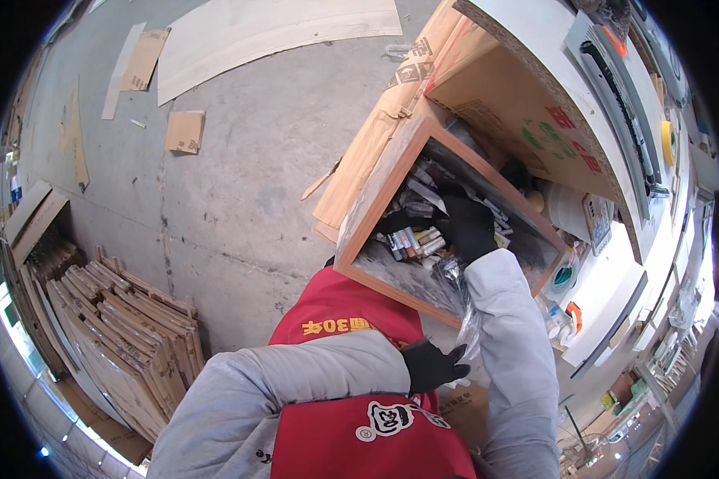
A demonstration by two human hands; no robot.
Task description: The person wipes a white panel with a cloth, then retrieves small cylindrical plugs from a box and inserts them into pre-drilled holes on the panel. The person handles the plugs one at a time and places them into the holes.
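Note:
My right hand (469,224), in a black glove, reaches into an open wood-rimmed box (382,286) tilted in front of me. Its fingers are dark against the contents, so their grip is hard to see. Beside them lie several small cylindrical sticks (417,243) in white, grey and yellowish tones. A pale flat strip (426,194) touches or lies close to the fingertips. Crumpled clear plastic (470,339) hangs over the box's near rim, by my right sleeve. My left hand (433,366), also black-gloved, is low near my lap, fingers apart, close to the plastic.
Under the workbench edge (571,84) stands a large cardboard carton (495,104), right beside the box. Long brown wrapped packages (375,152) lie along its left. Flattened cardboard (272,40) covers part of the floor. A stack of flat packages (128,327) leans at the left.

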